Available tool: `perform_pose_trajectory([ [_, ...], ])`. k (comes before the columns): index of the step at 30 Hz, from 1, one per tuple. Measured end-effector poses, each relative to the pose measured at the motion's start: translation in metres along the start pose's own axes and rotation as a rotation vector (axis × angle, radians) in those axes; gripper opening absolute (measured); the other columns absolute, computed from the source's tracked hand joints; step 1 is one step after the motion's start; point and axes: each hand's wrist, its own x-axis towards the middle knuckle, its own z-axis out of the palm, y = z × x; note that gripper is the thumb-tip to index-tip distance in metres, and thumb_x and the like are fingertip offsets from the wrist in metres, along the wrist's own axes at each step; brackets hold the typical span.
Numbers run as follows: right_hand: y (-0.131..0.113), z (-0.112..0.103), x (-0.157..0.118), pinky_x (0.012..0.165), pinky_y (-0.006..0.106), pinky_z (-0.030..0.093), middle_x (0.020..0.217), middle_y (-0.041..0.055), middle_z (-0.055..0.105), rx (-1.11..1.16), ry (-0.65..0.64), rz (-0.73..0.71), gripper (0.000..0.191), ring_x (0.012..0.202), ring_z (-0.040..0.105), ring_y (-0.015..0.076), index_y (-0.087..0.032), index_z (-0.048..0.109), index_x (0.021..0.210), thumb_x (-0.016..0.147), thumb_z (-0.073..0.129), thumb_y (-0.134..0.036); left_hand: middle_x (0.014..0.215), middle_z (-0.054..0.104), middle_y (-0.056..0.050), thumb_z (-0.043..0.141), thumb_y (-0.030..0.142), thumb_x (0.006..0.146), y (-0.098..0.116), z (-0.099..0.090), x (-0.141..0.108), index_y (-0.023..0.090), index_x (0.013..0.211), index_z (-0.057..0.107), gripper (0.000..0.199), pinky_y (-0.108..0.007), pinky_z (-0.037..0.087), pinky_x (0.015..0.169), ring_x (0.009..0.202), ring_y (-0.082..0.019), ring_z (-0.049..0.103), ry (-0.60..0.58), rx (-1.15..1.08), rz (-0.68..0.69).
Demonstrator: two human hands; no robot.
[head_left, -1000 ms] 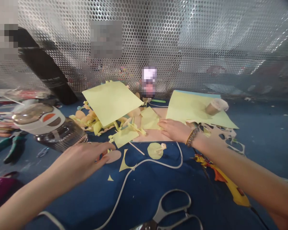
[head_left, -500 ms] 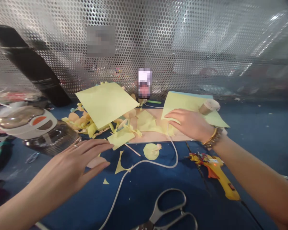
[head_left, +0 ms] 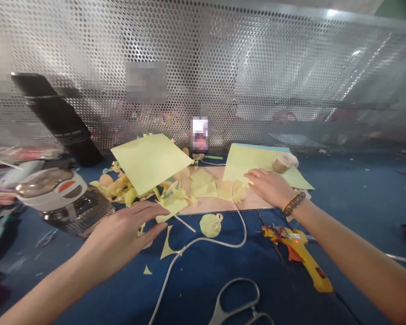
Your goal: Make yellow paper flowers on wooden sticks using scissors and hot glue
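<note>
Left hand (head_left: 122, 239), open, just beside loose yellow paper scraps (head_left: 171, 208) at 9 o'clock; right hand (head_left: 270, 187), open, lies on a pale yellow paper sheet (head_left: 250, 162) at 1 o'clock. Risk: a snagged white cable (head_left: 203, 241) could drag the papers.

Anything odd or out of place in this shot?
A white cable loops across the blue mat and up over the pale board, running through the paper work. Yellow paper scraps also lie heaped left of the board, with a yellow sheet tilted on top.
</note>
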Motion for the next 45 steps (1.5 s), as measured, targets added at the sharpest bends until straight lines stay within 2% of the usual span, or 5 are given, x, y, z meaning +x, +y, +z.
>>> perform_pose_trajectory([
  [11, 0.001, -0.009, 0.002, 0.072, 0.035, 0.046, 0.109, 0.0099, 0.065, 0.014, 0.004, -0.044, 0.027, 0.096, 0.06, 0.0244, -0.016, 0.062, 0.11, 0.087, 0.048, -0.015, 0.112, 0.066, -0.01, 0.039, 0.048, 0.087, -0.042, -0.011, 0.047, 0.019, 0.109, 0.062, 0.042, -0.04, 0.044, 0.081, 0.102, -0.03, 0.059, 0.125, 0.396, -0.091],
  [24, -0.01, -0.027, -0.004, 0.079, 0.036, 0.045, 0.111, 0.0099, 0.064, 0.041, 0.055, -0.079, 0.028, 0.098, 0.059, 0.0244, -0.015, 0.059, 0.114, 0.089, 0.047, -0.019, 0.099, 0.065, -0.012, 0.042, 0.031, 0.084, -0.019, -0.003, 0.092, 0.017, 0.082, 0.069, 0.031, -0.038, 0.041, 0.076, 0.098, -0.03, 0.056, 0.105, 0.451, -0.097],
  [30, -0.014, -0.033, -0.007, 0.078, 0.037, 0.046, 0.111, 0.0098, 0.064, 0.058, 0.09, -0.085, 0.028, 0.098, 0.059, 0.025, -0.015, 0.059, 0.114, 0.09, 0.045, -0.021, 0.08, 0.064, -0.002, 0.046, 0.043, 0.081, -0.03, -0.042, 0.097, 0.024, 0.102, 0.066, 0.034, -0.027, 0.04, 0.057, 0.068, -0.018, 0.059, 0.134, 0.174, -0.223],
  [36, -0.018, -0.037, -0.004, 0.078, 0.038, 0.047, 0.108, 0.0098, 0.065, 0.117, 0.126, -0.106, 0.028, 0.098, 0.059, 0.025, -0.016, 0.06, 0.113, 0.09, 0.045, -0.021, 0.068, 0.057, 0.005, 0.044, 0.047, 0.085, -0.031, -0.091, 0.095, 0.018, 0.111, 0.063, 0.044, -0.021, 0.04, 0.062, 0.062, -0.009, 0.052, 0.545, -0.032, -0.175],
  [45, -0.028, -0.042, -0.002, 0.082, 0.039, 0.046, 0.111, 0.0081, 0.065, 0.131, 0.089, -0.098, 0.025, 0.1, 0.059, 0.0245, -0.017, 0.061, 0.111, 0.091, 0.047, -0.021, 0.096, 0.062, -0.006, 0.048, 0.049, 0.081, -0.017, -0.02, 0.109, 0.023, 0.103, 0.062, 0.037, -0.032, 0.045, 0.068, 0.084, -0.024, 0.061, 0.155, 0.197, -0.14],
])
